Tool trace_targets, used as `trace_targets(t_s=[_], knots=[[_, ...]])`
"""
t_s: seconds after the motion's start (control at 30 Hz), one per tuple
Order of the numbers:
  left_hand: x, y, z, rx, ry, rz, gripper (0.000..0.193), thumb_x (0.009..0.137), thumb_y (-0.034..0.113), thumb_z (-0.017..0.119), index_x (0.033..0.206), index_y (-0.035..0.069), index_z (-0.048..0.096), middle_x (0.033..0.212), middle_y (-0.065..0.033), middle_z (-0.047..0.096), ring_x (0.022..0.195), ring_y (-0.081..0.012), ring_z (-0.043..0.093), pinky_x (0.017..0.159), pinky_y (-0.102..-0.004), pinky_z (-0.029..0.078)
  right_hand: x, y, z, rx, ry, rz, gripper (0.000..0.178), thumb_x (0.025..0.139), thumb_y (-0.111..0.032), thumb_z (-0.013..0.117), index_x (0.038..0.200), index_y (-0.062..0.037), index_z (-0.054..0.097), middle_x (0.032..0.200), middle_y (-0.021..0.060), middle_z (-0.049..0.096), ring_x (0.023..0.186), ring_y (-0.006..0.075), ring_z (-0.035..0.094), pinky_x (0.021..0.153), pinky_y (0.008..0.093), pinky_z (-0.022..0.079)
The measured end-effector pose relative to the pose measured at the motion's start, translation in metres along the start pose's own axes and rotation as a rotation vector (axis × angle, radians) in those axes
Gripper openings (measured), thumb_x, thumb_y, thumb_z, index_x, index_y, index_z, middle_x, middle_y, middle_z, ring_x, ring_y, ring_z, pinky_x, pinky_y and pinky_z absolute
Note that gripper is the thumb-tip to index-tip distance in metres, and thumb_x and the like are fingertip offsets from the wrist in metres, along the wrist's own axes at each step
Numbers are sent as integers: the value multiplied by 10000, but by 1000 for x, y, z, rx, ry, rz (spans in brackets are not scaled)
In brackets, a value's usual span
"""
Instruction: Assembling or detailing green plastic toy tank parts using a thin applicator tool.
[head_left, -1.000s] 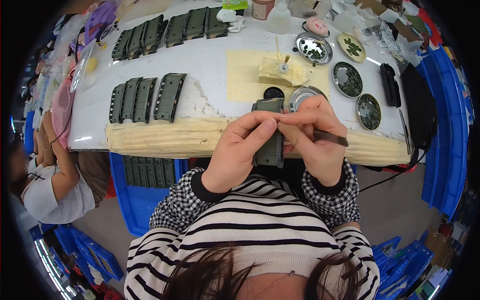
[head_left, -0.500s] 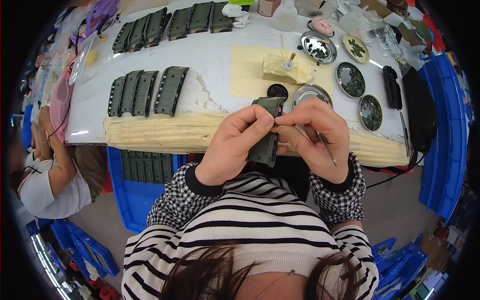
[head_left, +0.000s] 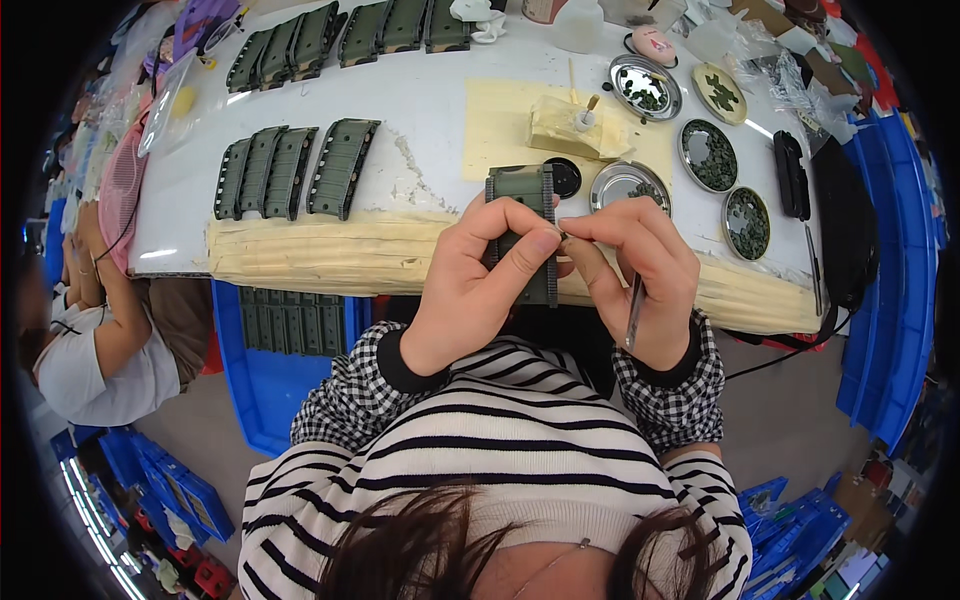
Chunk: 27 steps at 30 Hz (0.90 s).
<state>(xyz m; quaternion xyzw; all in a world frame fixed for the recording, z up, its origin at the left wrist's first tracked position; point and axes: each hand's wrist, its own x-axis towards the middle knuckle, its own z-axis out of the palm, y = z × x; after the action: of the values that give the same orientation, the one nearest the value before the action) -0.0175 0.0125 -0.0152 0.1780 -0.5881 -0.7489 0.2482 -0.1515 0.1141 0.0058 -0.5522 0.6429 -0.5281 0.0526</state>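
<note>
My left hand (head_left: 462, 285) is closed round a dark green, ridge-edged plastic casing (head_left: 522, 184), held upright over the table's front edge. Its thumb presses on the casing's right side. My right hand (head_left: 652, 275) meets it there, thumb and forefinger pinched together at the casing's edge. Whatever small piece may be between those fingertips is too small to make out. A slim metal tool, apparently tweezers (head_left: 634, 310), is tucked in the right palm and points down. Just beyond the hands are a round black lid (head_left: 565, 178) and a metal dish of small green bits (head_left: 655, 180).
Similar green casings (head_left: 343, 165) stand in rows at the left, with more in a blue bin (head_left: 262, 395) below. Dishes of small green parts (head_left: 708, 135) are at the right. A tape-wrapped block (head_left: 560, 125) sits mid-table. At far left is another person's arm (head_left: 115, 310).
The casing has turned from tilted to more upright, showing more of its broad face. The tweezers in my right palm have swung to point more steeply down. Both hands stay together.
</note>
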Motion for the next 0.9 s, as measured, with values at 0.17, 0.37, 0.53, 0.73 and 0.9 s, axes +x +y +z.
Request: trace_targets(t_s=[0.17, 0.37, 0.53, 0.73, 0.9], knots=[[-1, -1, 1, 92, 3, 71, 112, 957, 123, 571, 945, 13, 590, 948, -46, 551, 850, -99, 579, 780, -235, 482, -5, -4, 2, -87, 65, -54, 210, 693, 35, 756, 879, -9, 667, 788, 90, 591, 651, 210, 593, 574, 289, 477], [-5, 7, 8, 37, 0, 97, 502, 923, -46, 472, 1396, 26, 320, 1169, -132, 536, 972, -149, 571, 857, -246, 469, 5, -7, -10, -68, 83, 6, 215, 695, 65, 732, 882, 3, 647, 819, 87, 592, 668, 208, 593, 585, 287, 480], [-9, 1, 6, 443, 65, 280, 788, 848, -34, 557, 1514, 45, 142, 964, -129, 635, 779, -157, 605, 715, -241, 483, 20, -9, -8, -155, 52, -182, 272, 668, 79, 722, 909, -19, 643, 825, 82, 583, 647, 221, 599, 541, 287, 483], [-11, 12, 5, 716, 55, 327, 718, 747, -82, 595, 1428, 9, 388, 836, -175, 602, 675, -276, 600, 639, -302, 499, 24, -5, 0, -255, 55, -288, 241, 672, 9, 730, 892, -42, 645, 794, 64, 578, 588, 200, 583, 493, 291, 463], [-5, 11, 6, 780, 78, 514, 732, 718, -94, 595, 1417, 10, 401, 966, -190, 618, 746, -291, 627, 657, -325, 516, 23, -6, -1, -317, 45, -318, 257, 659, -15, 719, 904, -38, 646, 798, 69, 581, 592, 214, 581, 501, 303, 465]])
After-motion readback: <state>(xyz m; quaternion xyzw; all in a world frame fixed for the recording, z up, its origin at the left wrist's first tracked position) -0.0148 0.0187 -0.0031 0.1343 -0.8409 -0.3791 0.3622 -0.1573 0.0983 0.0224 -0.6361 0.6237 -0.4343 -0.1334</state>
